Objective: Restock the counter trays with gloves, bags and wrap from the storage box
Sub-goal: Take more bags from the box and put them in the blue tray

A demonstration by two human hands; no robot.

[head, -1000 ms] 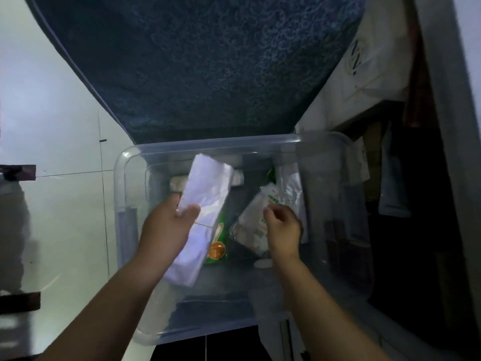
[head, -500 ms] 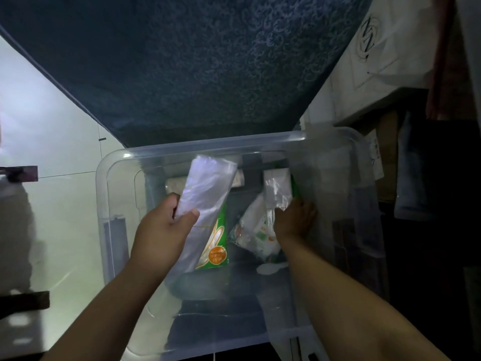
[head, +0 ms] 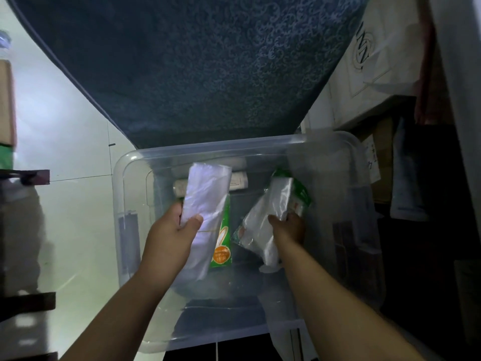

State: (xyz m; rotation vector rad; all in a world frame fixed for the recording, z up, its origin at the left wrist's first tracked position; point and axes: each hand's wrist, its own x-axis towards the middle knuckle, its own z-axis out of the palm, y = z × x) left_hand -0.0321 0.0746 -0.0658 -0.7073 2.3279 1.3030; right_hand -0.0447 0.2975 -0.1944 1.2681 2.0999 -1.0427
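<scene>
Currently both hands are working inside the clear storage box [head: 208, 150], which stands on the pale tiled floor [head: 65, 204] with its far rim against a blue patterned cover [head: 208, 74]. The left hand [head: 170, 234] grips a flat pack of clear bags [head: 208, 196]: the thumb is pressed on the near face of the pack and the fingers [head: 177, 209] are curled behind it, so the pack is pinched between them. The pack is held upright and slightly tilted, above the box floor, at the left-centre of the box. The right hand [head: 290, 229] holds a clear packet [head: 273, 204] with a green header at its top. Its fingers are curled round the lower right part of the packet; how each finger lies behind the film cannot be told. This packet leans toward the right wall of the box, its lower end close to the box floor. Between the two hands, partly covered by the pack of clear bags, a green-and-orange packet [head: 222, 246] rests in the box. A white roll-shaped item [head: 237, 181] lies along the far wall of the box. A white carton [head: 377, 61] stands beyond the box on the right.
</scene>
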